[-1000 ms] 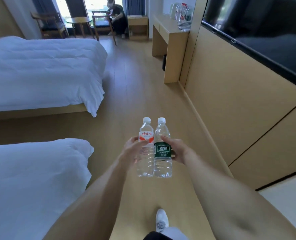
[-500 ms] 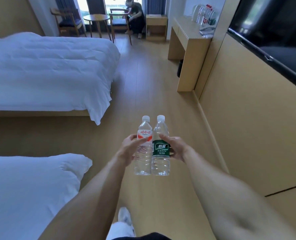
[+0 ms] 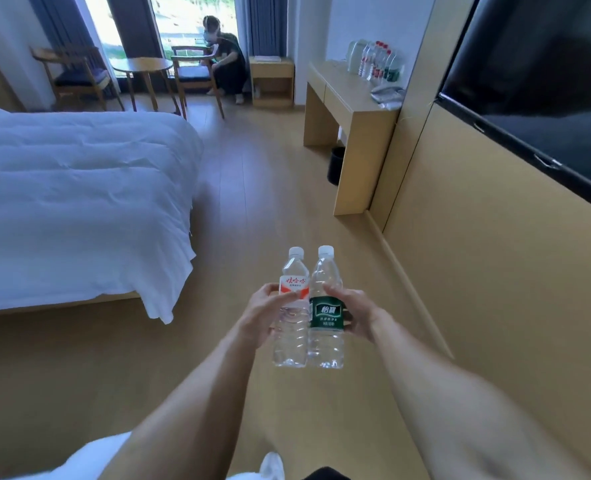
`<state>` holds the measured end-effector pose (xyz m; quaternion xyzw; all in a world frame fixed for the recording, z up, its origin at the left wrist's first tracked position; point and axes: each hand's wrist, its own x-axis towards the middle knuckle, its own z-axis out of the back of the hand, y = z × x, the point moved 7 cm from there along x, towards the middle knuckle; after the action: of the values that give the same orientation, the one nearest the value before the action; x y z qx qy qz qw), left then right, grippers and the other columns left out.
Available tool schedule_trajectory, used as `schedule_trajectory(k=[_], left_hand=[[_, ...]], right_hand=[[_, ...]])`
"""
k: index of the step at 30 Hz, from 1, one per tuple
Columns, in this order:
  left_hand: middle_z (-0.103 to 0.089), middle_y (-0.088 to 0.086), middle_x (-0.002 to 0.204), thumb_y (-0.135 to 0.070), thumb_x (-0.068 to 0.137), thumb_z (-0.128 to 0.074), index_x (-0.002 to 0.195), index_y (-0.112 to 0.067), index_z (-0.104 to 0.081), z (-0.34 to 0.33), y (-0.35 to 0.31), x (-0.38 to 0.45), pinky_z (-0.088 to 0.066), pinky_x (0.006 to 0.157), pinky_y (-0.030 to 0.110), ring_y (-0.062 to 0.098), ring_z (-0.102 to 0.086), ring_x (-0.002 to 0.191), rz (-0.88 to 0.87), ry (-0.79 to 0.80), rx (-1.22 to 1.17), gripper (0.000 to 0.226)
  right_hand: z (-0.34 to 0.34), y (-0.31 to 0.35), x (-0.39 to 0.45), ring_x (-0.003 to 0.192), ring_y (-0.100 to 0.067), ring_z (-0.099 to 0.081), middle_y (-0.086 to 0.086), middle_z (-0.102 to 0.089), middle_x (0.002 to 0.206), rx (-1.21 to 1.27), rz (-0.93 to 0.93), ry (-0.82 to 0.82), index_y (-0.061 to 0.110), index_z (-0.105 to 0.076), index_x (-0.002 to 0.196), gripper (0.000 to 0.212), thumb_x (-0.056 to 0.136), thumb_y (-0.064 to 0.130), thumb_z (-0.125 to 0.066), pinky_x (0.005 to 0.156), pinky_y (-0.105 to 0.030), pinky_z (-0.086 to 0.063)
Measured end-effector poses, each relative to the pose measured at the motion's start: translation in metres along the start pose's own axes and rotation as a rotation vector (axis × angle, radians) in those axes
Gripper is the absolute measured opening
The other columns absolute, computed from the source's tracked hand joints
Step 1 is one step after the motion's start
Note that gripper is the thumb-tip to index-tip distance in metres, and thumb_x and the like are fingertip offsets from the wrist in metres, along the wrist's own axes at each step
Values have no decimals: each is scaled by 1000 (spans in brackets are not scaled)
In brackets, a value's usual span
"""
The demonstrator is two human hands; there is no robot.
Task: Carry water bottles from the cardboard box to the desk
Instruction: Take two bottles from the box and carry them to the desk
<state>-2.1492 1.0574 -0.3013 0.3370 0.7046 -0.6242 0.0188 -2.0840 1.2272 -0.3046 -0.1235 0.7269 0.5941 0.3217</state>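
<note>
My left hand [image 3: 264,315] grips a clear water bottle with a red and white label [image 3: 291,327], held upright. Beside it, touching, stands a clear bottle with a green label [image 3: 326,327], gripped by my right hand [image 3: 354,315]. Both bottles have white caps and hang in front of me above the wooden floor. The wooden desk [image 3: 344,98] stands ahead at the right wall, with several water bottles [image 3: 377,64] grouped at its back. The cardboard box is not in view.
A bed with a white duvet [image 3: 79,202] fills the left; another bed's corner [image 3: 90,459] shows at the bottom. A black bin [image 3: 335,166] sits under the desk. A dark TV [image 3: 543,91] hangs on the right wall. A person [image 3: 226,64] crouches by chairs and a round table [image 3: 143,65].
I have walked forward along the aisle between beds and wall; the desk and the far bed are closer. Both hands still hold the two bottles together.
</note>
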Motion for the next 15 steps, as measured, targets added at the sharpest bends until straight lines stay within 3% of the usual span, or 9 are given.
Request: schedule_trajectory(k=[3, 6, 11, 15], left_hand=[[-72, 16, 111, -20, 73, -87, 125, -5, -53, 11, -29, 42, -59, 83, 44, 33, -73, 98, -2, 33, 12, 63], [-74, 13, 108, -26, 61, -90, 123, -7, -54, 17, -50, 77, -60, 78, 42, 30, -75, 93, 8, 52, -1, 74], [-76, 10, 101, -20, 70, -89, 122, -10, -56, 32, -77, 138, -60, 70, 39, 28, -76, 88, 15, 39, 1, 62], [-75, 11, 105, -19, 73, -87, 125, -9, -56, 43, -100, 188, -60, 76, 43, 29, -76, 90, 5, 20, 11, 61]], right_hand=[[-8, 32, 31, 78, -25, -71, -15, -73, 98, 26, 9, -25, 2, -60, 119, 53, 84, 38, -76, 63, -33, -59], [-12, 57, 60, 84, -28, -70, -21, -71, 110, 39, 8, -40, 0, -58, 123, 56, 85, 37, -76, 67, -35, -58], [-19, 92, 114, 85, -27, -70, -18, -71, 107, 28, 2, -43, 2, -60, 122, 54, 85, 38, -75, 63, -33, -57], [-23, 122, 168, 89, -30, -70, -19, -71, 109, 33, -3, -9, 1, -58, 122, 54, 86, 37, -74, 69, -37, -58]])
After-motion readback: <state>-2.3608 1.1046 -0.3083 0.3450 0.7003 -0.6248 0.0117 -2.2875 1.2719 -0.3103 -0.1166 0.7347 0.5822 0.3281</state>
